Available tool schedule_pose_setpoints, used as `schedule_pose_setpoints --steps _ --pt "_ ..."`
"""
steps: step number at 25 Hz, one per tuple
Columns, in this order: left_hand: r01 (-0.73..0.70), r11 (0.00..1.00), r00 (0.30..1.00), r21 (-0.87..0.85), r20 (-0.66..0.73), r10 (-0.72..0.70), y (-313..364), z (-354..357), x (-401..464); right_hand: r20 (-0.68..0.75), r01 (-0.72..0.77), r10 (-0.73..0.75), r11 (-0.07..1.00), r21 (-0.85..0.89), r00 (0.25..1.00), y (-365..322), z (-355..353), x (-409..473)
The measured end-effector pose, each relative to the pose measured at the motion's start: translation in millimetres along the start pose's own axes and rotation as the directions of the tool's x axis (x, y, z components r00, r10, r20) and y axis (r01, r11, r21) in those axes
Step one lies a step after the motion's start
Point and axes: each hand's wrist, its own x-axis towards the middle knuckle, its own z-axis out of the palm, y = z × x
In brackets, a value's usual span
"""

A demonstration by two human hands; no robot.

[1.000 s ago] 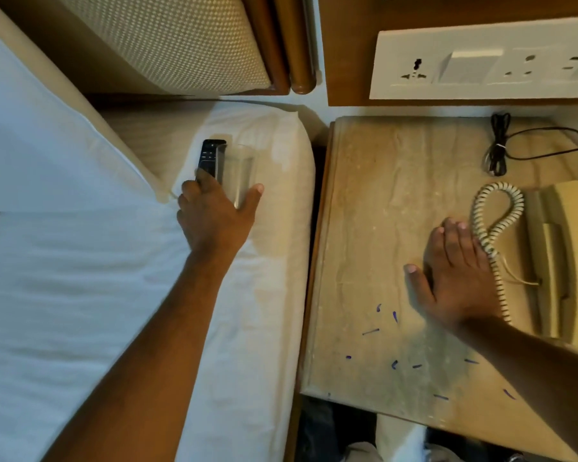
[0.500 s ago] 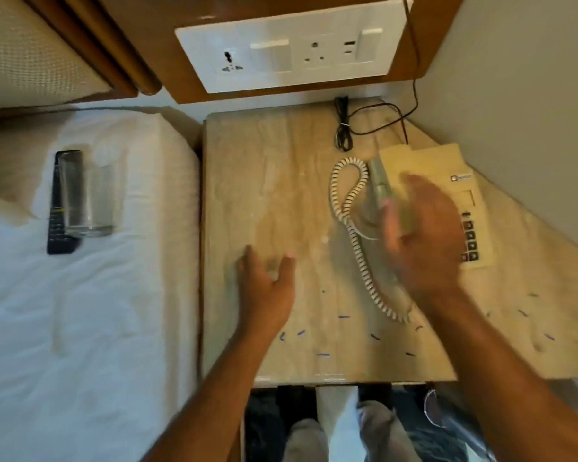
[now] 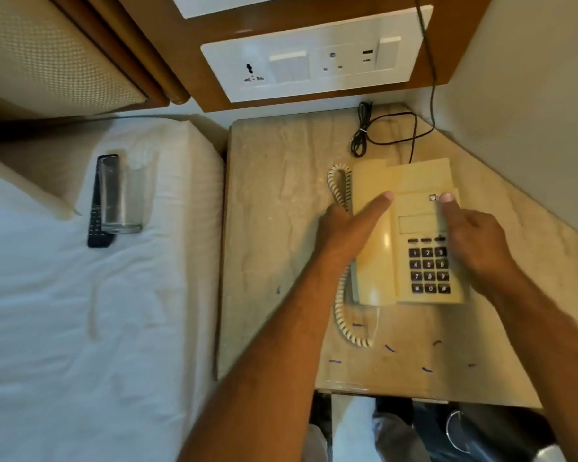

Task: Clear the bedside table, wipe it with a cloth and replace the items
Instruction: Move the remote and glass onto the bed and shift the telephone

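Head view: cream telephone (image 3: 411,228) with dark keypad, hands flanking it.

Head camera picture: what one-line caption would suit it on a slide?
Both hands, left hand and right hand, grasp the beige telephone on the bedside table.

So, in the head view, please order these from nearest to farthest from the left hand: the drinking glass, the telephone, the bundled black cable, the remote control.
From the left hand:
1. Telephone, on the table, touched by the hand.
2. Bundled black cable, at the table's back edge.
3. Drinking glass, lying on the bed to the left.
4. Remote control, just beyond the glass, partly under it.
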Motion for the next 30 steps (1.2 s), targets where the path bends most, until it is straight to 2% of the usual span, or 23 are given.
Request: schedule_pose_setpoints --steps 2,6,8,10,12,14,16,19,21,23,24,25,27,28,29,30 --pt "0.011 0.992 0.999 -0.124 -0.028 -0.014 -14 -51 -20 0.028 0.043 -0.044 0.998 0.041 0.999 -16 33 -33" --pt "-0.044 0.988 0.972 -0.146 -0.235 0.009 -57 -172 -66 0.169 0.135 -0.155 0.983 0.124 0.973 -52 133 -109" --pt "0.032 0.995 0.933 -0.097 -0.353 -0.065 -77 -244 -85 0.29 0.134 -0.167 0.982 0.13 0.942 -74 191 -153" --pt "0.062 0.998 0.894 -0.032 -0.442 -0.07 -91 -310 -97 0.398 0.152 -0.189 0.981 0.123 0.898 -96 247 -186" --pt "0.085 0.996 0.819 0.019 -0.57 -0.059 -104 -361 -98 0.484 0.195 -0.216 0.976 0.094 0.848 -117 296 -206" --pt "0.089 0.991 0.784 0.096 -0.621 -0.011 -117 -398 -86 0.49 0.274 -0.249 0.961 0.021 0.835 -130 332 -219" --pt "0.131 0.978 0.805 0.164 -0.594 -0.009 -132 -418 -69 0.466 0.335 -0.283 0.942 -0.029 0.838 -134 353 -229" --pt "0.222 0.92 0.797 0.324 -0.604 0.021 -162 -391 -65 0.42 0.401 -0.36 0.916 -0.011 0.833 -126 354 -234" --pt "0.07 0.88 0.74 0.47 -0.616 0.27 -168 -341 -87 0.365 0.463 -0.438 0.886 0.021 0.822 -107 332 -239" --pt "-0.096 0.78 0.629 0.619 -0.569 0.529 -165 -293 -117 0.291 0.504 -0.489 0.863 0.025 0.822 -65 298 -246" --pt "-0.159 0.714 0.584 0.682 -0.518 0.625 -161 -271 -125 0.283 0.485 -0.462 0.875 -0.011 0.84 -35 276 -251" --pt "-0.218 0.644 0.581 0.733 -0.433 0.69 -165 -246 -130 0.301 0.446 -0.403 0.891 -0.089 0.865 0 250 -253" --pt "-0.325 0.569 0.708 0.755 -0.204 0.676 -185 -197 -131 0.372 0.31 -0.169 0.88 -0.359 0.913 72 203 -250" --pt "-0.35 0.542 0.76 0.764 -0.106 0.641 -191 -174 -129 0.389 0.23 -0.003 0.812 -0.537 0.921 100 185 -244" --pt "-0.348 0.513 0.799 0.785 -0.038 0.6 -198 -154 -126 0.381 0.193 0.128 0.692 -0.696 0.916 123 172 -236" --pt "-0.321 0.496 0.83 0.807 -0.013 0.558 -203 -138 -121 0.369 0.194 0.205 0.573 -0.796 0.907 140 165 -226"
